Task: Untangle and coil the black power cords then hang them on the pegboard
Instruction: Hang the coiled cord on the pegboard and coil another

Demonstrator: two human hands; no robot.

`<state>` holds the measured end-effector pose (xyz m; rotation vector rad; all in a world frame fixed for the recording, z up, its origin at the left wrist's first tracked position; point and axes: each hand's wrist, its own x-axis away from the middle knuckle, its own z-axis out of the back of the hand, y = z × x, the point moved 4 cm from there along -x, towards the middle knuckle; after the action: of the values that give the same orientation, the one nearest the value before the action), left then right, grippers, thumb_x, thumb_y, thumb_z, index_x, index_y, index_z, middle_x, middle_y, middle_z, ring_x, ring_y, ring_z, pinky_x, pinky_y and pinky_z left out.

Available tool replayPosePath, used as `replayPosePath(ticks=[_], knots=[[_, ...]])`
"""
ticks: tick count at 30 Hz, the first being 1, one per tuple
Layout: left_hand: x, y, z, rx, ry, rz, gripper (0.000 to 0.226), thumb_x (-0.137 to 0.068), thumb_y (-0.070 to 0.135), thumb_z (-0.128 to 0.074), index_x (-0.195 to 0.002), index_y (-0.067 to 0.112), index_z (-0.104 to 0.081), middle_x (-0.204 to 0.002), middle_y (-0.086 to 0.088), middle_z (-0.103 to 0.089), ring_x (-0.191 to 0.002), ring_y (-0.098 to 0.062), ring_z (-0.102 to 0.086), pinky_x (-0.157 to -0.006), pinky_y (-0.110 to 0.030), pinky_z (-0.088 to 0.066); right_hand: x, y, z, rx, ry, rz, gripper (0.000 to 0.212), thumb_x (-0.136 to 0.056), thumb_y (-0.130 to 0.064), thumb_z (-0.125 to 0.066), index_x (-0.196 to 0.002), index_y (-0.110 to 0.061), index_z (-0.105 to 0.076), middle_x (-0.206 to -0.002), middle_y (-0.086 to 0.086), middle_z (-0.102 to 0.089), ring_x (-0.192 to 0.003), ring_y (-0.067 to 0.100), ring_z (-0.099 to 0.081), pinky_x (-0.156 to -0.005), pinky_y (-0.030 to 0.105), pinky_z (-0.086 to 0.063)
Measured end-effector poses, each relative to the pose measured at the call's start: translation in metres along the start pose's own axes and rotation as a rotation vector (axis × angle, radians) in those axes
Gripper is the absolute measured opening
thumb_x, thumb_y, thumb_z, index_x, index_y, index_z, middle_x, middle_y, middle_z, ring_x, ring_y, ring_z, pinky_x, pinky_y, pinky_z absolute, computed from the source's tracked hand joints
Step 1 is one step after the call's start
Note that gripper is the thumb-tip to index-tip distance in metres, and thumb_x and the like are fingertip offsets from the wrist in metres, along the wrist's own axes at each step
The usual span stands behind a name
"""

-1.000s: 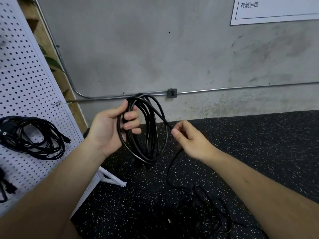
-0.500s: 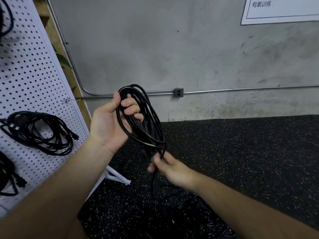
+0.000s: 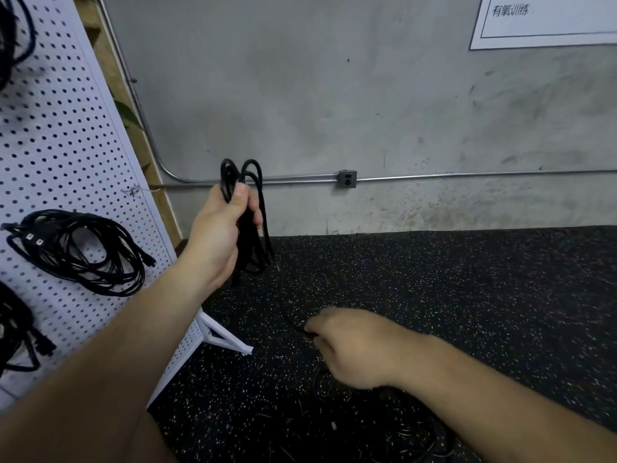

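Observation:
My left hand [image 3: 220,235] grips a coil of black power cord [image 3: 255,225], held up in front of the grey wall with its loops hanging down. The cord's loose length runs from the coil down to my right hand [image 3: 354,345], which pinches it low over the floor. More tangled black cord [image 3: 394,429] lies on the floor below that hand. The white pegboard [image 3: 63,155] stands at the left, with a coiled black cord [image 3: 83,248] hanging on it and further cords [image 3: 20,329] lower down.
A bare peg hook [image 3: 133,190] sticks out near the pegboard's right edge. The board's white foot [image 3: 227,339] juts onto the black speckled floor [image 3: 467,295]. A metal conduit with an outlet box [image 3: 347,179] runs along the wall.
My left hand has turned, so the coil now shows edge-on and narrow. My right hand has slid down the cord, away from the coil and toward the floor.

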<state>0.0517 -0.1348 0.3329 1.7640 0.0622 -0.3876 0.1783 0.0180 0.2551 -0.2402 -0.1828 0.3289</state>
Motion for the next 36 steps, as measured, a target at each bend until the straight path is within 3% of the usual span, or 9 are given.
replayPosePath(ticks=[4, 7, 10, 14, 17, 20, 25, 30, 36], knots=[[0.012, -0.01, -0.022, -0.156, -0.123, 0.036, 0.014, -0.108, 0.023, -0.043, -0.099, 0.016, -0.052, -0.079, 0.001, -0.056, -0.066, -0.01, -0.054, -0.068, -0.024, -0.047, 0.02, -0.003, 0.048, 0.121, 0.286, 0.103, 0.033, -0.107, -0.031, -0.044, -0.137, -0.043, -0.051, -0.121, -0.011, -0.062, -0.103, 0.014, -0.066, -0.089, 0.036, -0.058], [0.023, -0.016, -0.037, -0.221, -0.239, 0.05, 0.015, -0.107, 0.021, -0.043, -0.101, 0.013, -0.054, -0.079, -0.002, -0.059, -0.069, -0.013, -0.056, -0.072, -0.027, -0.048, 0.022, 0.006, 0.069, 0.0, 0.505, 0.07, 0.027, -0.103, -0.054, -0.04, -0.108, -0.033, -0.056, -0.088, -0.012, -0.063, -0.077, 0.011, -0.06, -0.066, 0.032, -0.049], [0.031, -0.027, -0.048, -0.201, -0.317, 0.112, 0.02, -0.104, 0.029, -0.051, -0.109, 0.012, -0.059, -0.09, -0.004, -0.068, -0.084, -0.018, -0.064, -0.083, -0.033, -0.054, 0.018, 0.015, 0.075, -0.141, 0.673, 0.036, 0.029, -0.097, -0.052, -0.056, -0.098, -0.023, -0.058, -0.082, -0.01, -0.066, -0.073, 0.011, -0.06, -0.065, 0.032, -0.047], [0.042, -0.037, -0.065, -0.169, -0.429, 0.185, 0.02, -0.106, 0.028, -0.049, -0.103, 0.019, -0.067, -0.085, -0.008, -0.064, -0.077, -0.018, -0.059, -0.073, -0.031, -0.05, 0.011, 0.03, 0.082, -0.706, 0.738, -0.019, 0.036, -0.087, -0.033, -0.078, -0.101, -0.017, -0.05, -0.074, 0.0, -0.068, -0.057, 0.008, -0.059, -0.057, 0.021, -0.044], [0.044, -0.037, -0.072, 0.041, -0.495, 0.286, 0.024, -0.105, 0.029, -0.044, -0.106, 0.013, -0.062, -0.071, 0.0, -0.051, -0.065, -0.015, -0.048, -0.063, -0.027, -0.041, 0.006, 0.037, 0.085, -1.182, 0.695, 0.009, 0.023, -0.095, -0.014, -0.069, -0.106, -0.011, -0.049, -0.07, 0.004, -0.062, -0.046, 0.006, -0.053, -0.048, 0.019, -0.043], [0.037, -0.031, -0.072, 0.223, -0.497, 0.317, 0.027, -0.103, 0.033, -0.043, -0.1, 0.01, -0.057, -0.069, 0.003, -0.04, -0.06, -0.012, -0.04, -0.061, -0.027, -0.036, 0.004, 0.046, 0.088, -1.462, 0.648, 0.074, 0.015, -0.099, 0.003, -0.054, -0.106, -0.011, -0.052, -0.084, 0.009, -0.062, -0.061, 0.013, -0.053, -0.06, 0.032, -0.052], [0.026, -0.026, -0.062, 0.263, -0.434, 0.289, 0.022, -0.105, 0.032, -0.043, -0.096, 0.013, -0.051, -0.069, 0.003, -0.036, -0.06, -0.012, -0.035, -0.059, -0.027, -0.034, 0.006, 0.054, 0.069, -1.136, 0.558, 0.028, 0.01, -0.101, -0.001, -0.053, -0.105, -0.01, -0.054, -0.092, 0.01, -0.064, -0.075, 0.017, -0.066, -0.08, 0.037, -0.06], [0.033, -0.035, -0.062, 0.153, -0.488, 0.356, 0.026, -0.103, 0.033, -0.046, -0.104, 0.007, -0.052, -0.072, 0.0, -0.043, -0.062, -0.015, -0.042, -0.063, -0.031, -0.034, 0.005, 0.059, 0.067, -0.985, 0.805, -0.069, 0.01, -0.098, -0.01, -0.064, -0.092, -0.018, -0.067, -0.086, 0.006, -0.067, -0.068, 0.016, -0.069, -0.067, 0.045, -0.062], [0.038, -0.035, -0.068, 0.197, -0.503, 0.372, 0.031, -0.096, 0.038, -0.06, -0.102, 0.009, -0.054, -0.069, 0.003, -0.04, -0.06, -0.013, -0.04, -0.058, -0.026, -0.039, 0.002, 0.056, 0.073, -0.675, 1.065, -0.053, 0.001, -0.096, -0.025, -0.067, -0.096, -0.026, -0.065, -0.095, -0.009, -0.064, -0.088, 0.018, -0.066, -0.076, 0.046, -0.059]])
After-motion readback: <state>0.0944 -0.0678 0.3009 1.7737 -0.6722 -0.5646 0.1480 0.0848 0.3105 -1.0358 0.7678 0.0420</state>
